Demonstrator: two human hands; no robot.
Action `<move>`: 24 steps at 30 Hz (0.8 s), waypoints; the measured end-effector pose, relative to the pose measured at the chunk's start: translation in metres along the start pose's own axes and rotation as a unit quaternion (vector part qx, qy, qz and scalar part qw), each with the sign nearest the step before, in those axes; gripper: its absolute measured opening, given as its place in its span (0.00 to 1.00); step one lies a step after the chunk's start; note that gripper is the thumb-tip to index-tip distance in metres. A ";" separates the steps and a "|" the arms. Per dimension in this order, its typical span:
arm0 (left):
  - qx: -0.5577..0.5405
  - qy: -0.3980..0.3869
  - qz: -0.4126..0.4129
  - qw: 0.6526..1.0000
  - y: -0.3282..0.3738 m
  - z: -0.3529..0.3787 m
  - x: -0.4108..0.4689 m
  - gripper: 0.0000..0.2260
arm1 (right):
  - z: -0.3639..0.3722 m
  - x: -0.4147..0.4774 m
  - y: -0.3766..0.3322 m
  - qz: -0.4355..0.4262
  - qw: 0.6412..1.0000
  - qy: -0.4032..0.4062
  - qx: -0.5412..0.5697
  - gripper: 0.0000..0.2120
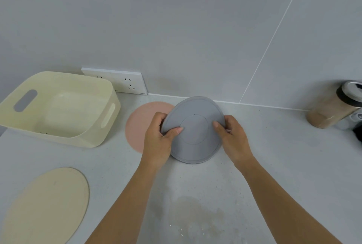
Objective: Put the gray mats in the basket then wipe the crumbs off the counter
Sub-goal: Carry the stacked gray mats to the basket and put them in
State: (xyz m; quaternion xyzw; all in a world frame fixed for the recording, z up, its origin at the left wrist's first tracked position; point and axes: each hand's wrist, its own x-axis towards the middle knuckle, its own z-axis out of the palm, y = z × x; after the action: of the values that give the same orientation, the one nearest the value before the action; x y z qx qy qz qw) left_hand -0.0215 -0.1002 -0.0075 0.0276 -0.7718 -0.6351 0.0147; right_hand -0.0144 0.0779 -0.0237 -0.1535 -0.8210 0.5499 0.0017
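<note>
Left hand point(158, 137) and right hand point(232, 136) both grip the gray mat point(195, 132) (tilted) above the counter point(274, 155).

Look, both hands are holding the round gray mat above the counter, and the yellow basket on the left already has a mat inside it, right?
Not quite. The head view shows the basket holds no mat. The rest is right: the left hand and right hand hold the round gray mat above the counter, and the basket sits on the left.
</note>
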 end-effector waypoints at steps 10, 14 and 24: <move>-0.063 0.119 -0.012 0.991 0.024 -0.028 0.010 0.14 | 0.015 0.004 -0.052 -0.087 0.992 0.026 0.083 0.02; 0.003 0.153 -0.010 0.988 0.025 -0.052 0.021 0.13 | 0.040 0.017 -0.071 -0.097 0.995 -0.001 0.021 0.04; 0.132 0.168 -0.055 0.975 -0.015 -0.064 0.027 0.13 | 0.083 0.032 -0.057 -0.050 0.992 -0.055 -0.103 0.10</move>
State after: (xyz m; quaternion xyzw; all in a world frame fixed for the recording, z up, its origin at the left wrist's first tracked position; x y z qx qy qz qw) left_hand -0.0444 -0.1676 -0.0098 0.1780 -0.8328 -0.5135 0.1048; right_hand -0.0735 -0.0090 -0.0104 -0.0813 -0.8788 0.4692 -0.0314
